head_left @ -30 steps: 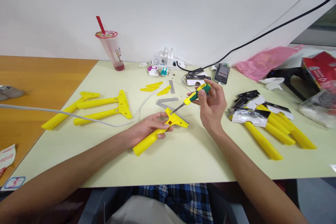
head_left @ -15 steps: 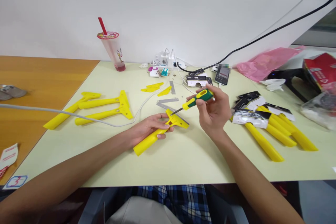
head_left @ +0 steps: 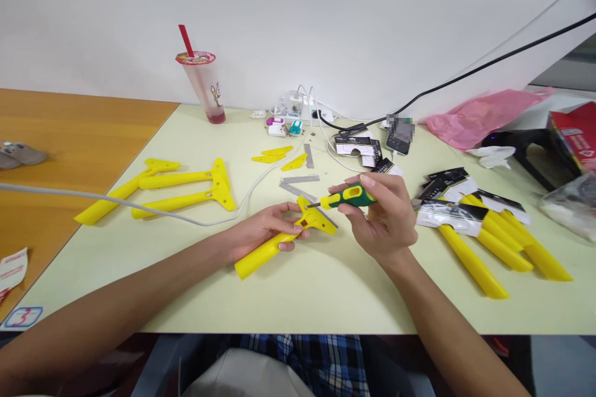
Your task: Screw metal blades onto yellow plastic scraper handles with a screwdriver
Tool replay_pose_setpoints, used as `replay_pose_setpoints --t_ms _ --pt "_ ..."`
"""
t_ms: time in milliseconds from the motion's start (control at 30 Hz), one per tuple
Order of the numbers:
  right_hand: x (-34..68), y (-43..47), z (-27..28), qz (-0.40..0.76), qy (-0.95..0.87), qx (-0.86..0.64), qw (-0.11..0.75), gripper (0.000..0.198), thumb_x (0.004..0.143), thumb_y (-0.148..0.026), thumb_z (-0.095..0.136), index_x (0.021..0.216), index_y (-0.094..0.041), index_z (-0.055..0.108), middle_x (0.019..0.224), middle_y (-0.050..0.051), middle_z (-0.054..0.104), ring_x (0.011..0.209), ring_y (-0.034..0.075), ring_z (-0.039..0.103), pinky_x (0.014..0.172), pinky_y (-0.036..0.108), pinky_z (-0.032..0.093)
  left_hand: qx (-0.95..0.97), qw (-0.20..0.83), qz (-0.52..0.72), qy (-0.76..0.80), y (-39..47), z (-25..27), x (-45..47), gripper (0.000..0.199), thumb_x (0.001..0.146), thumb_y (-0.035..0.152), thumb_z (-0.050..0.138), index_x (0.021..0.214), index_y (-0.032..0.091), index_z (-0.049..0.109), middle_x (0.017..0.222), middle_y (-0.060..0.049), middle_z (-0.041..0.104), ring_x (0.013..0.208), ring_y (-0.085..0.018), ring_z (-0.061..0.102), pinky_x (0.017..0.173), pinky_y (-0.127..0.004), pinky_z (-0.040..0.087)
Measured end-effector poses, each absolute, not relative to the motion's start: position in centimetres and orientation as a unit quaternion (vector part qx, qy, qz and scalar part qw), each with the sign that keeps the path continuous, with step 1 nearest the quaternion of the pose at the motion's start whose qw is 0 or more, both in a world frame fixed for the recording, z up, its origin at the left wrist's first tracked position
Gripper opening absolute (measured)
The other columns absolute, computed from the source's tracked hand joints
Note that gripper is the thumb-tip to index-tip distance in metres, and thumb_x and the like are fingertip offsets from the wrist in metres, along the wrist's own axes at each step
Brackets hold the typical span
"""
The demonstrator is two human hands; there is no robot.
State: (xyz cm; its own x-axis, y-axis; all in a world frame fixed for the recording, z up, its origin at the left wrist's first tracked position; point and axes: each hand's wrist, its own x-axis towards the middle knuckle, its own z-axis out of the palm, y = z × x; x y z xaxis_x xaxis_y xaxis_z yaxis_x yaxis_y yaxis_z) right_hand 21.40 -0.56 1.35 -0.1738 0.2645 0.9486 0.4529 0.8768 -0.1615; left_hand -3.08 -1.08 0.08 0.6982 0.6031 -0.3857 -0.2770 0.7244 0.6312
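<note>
My left hand (head_left: 272,229) is closed around a yellow scraper (head_left: 265,253) near its head, with the handle slanting down toward me. A grey blade edge shows along the far side of that head. In my right hand (head_left: 388,214) is a green and yellow screwdriver (head_left: 354,195), held nearly level. Its tip meets the scraper head at the upper screw hole. Beyond my hands lie loose grey blades (head_left: 300,178) and several yellow cover pieces (head_left: 294,162). To the left rest more yellow scrapers (head_left: 179,203) without cards.
Scrapers with black-and-white cards (head_left: 475,260) lie at the right. Behind are a power strip (head_left: 293,108), a phone (head_left: 399,136), loose cards (head_left: 354,146) and a tall cup (head_left: 205,90) with a red straw. A white cable (head_left: 218,223) crosses the table at the left.
My right hand has moved slightly right and down, and the screwdriver has tipped flatter. Its tip stays at the scraper's upper hole. My left hand keeps its grip.
</note>
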Motion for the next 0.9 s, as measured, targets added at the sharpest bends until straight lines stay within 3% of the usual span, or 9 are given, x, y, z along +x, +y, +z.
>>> replay_pose_setpoints --t_ms 433,667,900 --pt "21.2 -0.6 1.3 -0.070 -0.760 -0.245 0.599 0.060 0.105 -0.030 0.073 0.162 -0.038 0.055 0.122 0.009 0.068 0.082 0.024 0.081 0.065 0.044 0.073 0.274 0.880 0.252 0.295 -1.1 -0.3 -3.2 0.044 0.078 0.004 0.089 0.115 0.017 0.068 0.116 -0.015 0.075 0.089 -0.017 0.072 0.054 -0.021 0.039" --pt "20.8 -1.5 2.0 -0.002 -0.796 -0.250 0.552 0.076 0.103 -0.014 0.060 0.173 -0.034 0.037 0.138 0.015 0.067 0.107 0.030 0.082 0.085 0.052 0.074 0.282 0.881 0.244 0.292 -1.0 -0.5 -3.3 0.044 0.078 0.007 0.091 0.114 0.018 0.067 0.108 -0.013 0.077 0.072 -0.012 0.066 0.055 -0.021 0.040" --pt "20.5 -1.2 1.7 -0.047 -0.786 -0.235 0.570 0.085 0.093 -0.016 0.083 0.165 -0.042 0.047 0.122 0.008 0.071 0.090 0.022 0.080 0.067 0.037 0.074 0.285 0.880 0.239 0.296 -1.2 0.0 -3.2 0.045 0.078 0.007 0.091 0.112 0.018 0.064 0.098 -0.010 0.078 0.068 -0.012 0.067 0.056 -0.021 0.041"
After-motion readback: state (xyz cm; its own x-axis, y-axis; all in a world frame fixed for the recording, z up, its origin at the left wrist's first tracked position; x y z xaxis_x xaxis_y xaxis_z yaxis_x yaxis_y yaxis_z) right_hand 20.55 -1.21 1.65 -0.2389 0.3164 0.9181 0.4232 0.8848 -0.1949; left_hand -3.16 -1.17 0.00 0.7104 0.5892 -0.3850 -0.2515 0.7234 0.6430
